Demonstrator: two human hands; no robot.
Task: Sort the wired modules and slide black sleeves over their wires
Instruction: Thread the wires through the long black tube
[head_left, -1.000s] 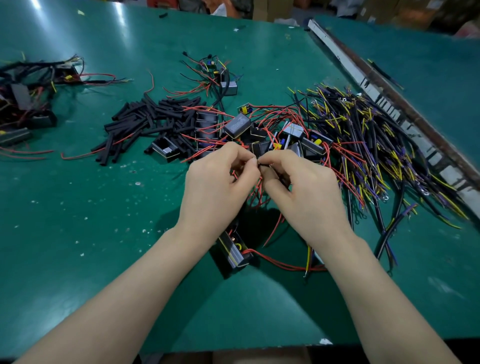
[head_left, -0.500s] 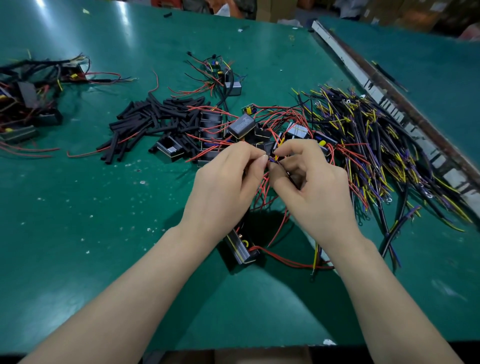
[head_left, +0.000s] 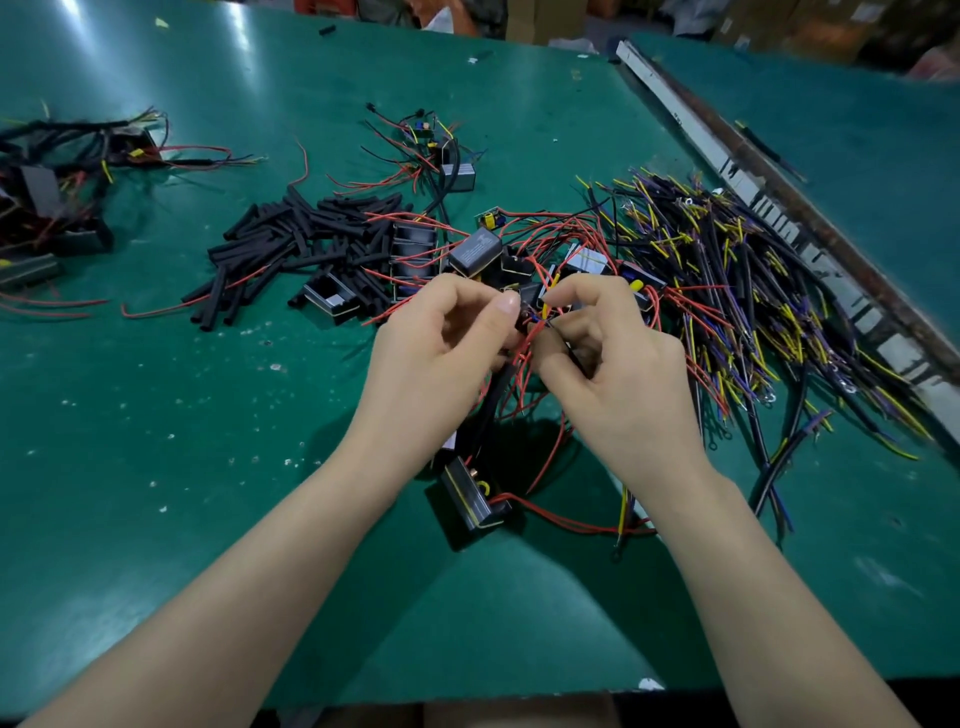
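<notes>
Right now the left hand (head_left: 447, 343) pinches a black sleeve (head_left: 496, 387) and the right hand (head_left: 613, 358) pinches thin red wires (head_left: 530, 338) (their module (head_left: 470, 499) hangs at 6 o'clock), so it looks like threading, which needs the wire tips lined up with the sleeve's mouth.

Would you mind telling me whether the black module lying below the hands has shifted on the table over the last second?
No. The black module lies in the same spot beside the sleeve pile; only the camera moved.
</notes>
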